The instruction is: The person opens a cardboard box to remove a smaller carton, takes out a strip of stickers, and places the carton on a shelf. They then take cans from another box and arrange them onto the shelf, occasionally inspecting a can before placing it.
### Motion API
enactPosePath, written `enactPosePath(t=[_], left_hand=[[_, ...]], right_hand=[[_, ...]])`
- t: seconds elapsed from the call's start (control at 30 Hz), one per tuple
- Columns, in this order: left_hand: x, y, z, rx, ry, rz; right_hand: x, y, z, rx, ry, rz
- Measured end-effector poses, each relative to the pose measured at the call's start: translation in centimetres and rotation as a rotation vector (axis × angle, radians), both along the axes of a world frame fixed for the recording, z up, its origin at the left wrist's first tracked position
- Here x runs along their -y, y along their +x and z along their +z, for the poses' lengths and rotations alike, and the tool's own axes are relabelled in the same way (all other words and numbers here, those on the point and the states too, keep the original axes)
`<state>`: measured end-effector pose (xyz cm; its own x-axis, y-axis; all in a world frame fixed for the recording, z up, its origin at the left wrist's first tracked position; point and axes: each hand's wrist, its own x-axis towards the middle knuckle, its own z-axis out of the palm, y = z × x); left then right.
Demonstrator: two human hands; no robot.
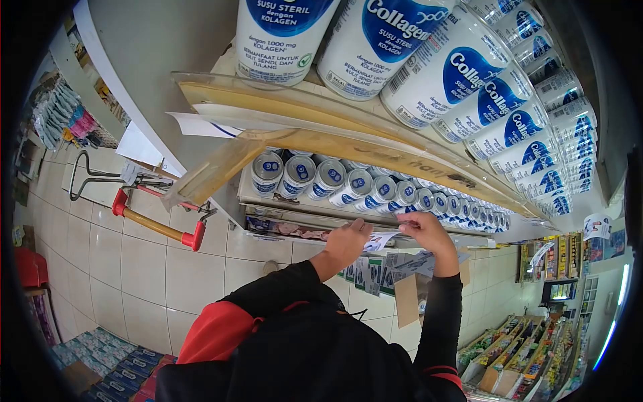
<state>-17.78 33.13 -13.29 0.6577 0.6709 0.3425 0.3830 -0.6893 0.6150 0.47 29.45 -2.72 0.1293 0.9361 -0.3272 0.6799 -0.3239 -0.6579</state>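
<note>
A small white printed paper label (380,241) lies between my two hands at the front edge of the lower shelf (274,231). My left hand (348,241) is closed at the label's left end, fingers curled against the shelf-edge strip. With thumb and fingers pinched, my right hand (431,232) grips its upper right side. Just behind my fingers stand rows of white and blue milk cans (359,184), their ring-pull tops facing up. Part of the label is hidden by my fingers.
Larger-looking collagen milk cans (462,74) fill the shelf above, behind a yellowed plastic edge strip (335,127). A trolley with a red and yellow handle (157,224) stands at left. Below my right arm is an opened cardboard box (406,301). Stocked shelves (522,355) line the lower right.
</note>
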Motion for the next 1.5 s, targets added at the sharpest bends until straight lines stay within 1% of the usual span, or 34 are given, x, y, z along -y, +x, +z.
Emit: enactPosePath(t=[0.03, 0.1, 0.23, 0.3, 0.33, 0.4, 0.43, 0.5, 0.63, 0.7, 0.93, 1.13, 1.23, 1.33, 1.5], left_hand=[[0.0, 0.0, -0.2, 0.034, 0.025, 0.027], [0.0, -0.1, -0.3, 0.067, 0.048, 0.055], [-0.2, -0.1, -0.4, 0.05, 0.004, 0.054], [-0.3, 0.0, -0.5, 0.038, -0.006, 0.058], [-0.2, 0.0, -0.5, 0.046, -0.002, 0.059], [-0.1, 0.0, -0.6, 0.054, 0.002, 0.058], [0.0, -0.1, -0.6, 0.045, -0.011, 0.052], [0.0, -0.3, -0.6, 0.035, -0.024, 0.047], [0.0, -1.2, -0.1, 0.065, -0.037, 0.01], [-0.1, -1.4, 0.0, 0.067, -0.053, 0.012], [0.0, -1.9, -0.1, 0.064, -0.088, 0.002], [0.0, -2.3, -0.6, 0.055, -0.079, 0.009], [0.1, -2.6, -0.4, 0.057, -0.084, 0.014], [0.2, -2.7, -0.6, 0.059, -0.087, 0.018], [0.3, -2.8, -0.8, 0.053, -0.096, 0.02]], right_hand=[[0.1, 0.0, 0.0, 0.001, -0.001, 0.003], [0.4, -0.1, 0.1, -0.13, 0.06, -0.059], [0.6, 0.3, 0.4, -0.092, 0.069, -0.074], [0.8, 0.2, 0.4, 0.12, 0.04, -0.081], [0.8, 0.0, 0.4, 0.12, 0.04, -0.081], [0.8, -0.5, 0.1, 0.232, 0.123, -0.002], [0.9, -0.8, -0.1, 0.231, 0.122, -0.002], [1.0, -1.2, -0.6, 0.337, 0.118, 0.081], [1.5, -1.7, -1.0, 0.406, 0.116, 0.112], [1.6, -1.9, -0.9, 0.454, 0.128, 0.069], [1.7, -1.8, -1.0, 0.51, 0.139, 0.117], [1.9, -1.9, -1.0, 0.543, 0.161, 0.086], [1.9, -2.2, -0.5, 0.54, 0.124, 0.088], [2.1, -2.2, -0.3, 0.547, 0.166, 0.107], [2.6, -2.4, 0.4, 0.547, 0.167, 0.059]])
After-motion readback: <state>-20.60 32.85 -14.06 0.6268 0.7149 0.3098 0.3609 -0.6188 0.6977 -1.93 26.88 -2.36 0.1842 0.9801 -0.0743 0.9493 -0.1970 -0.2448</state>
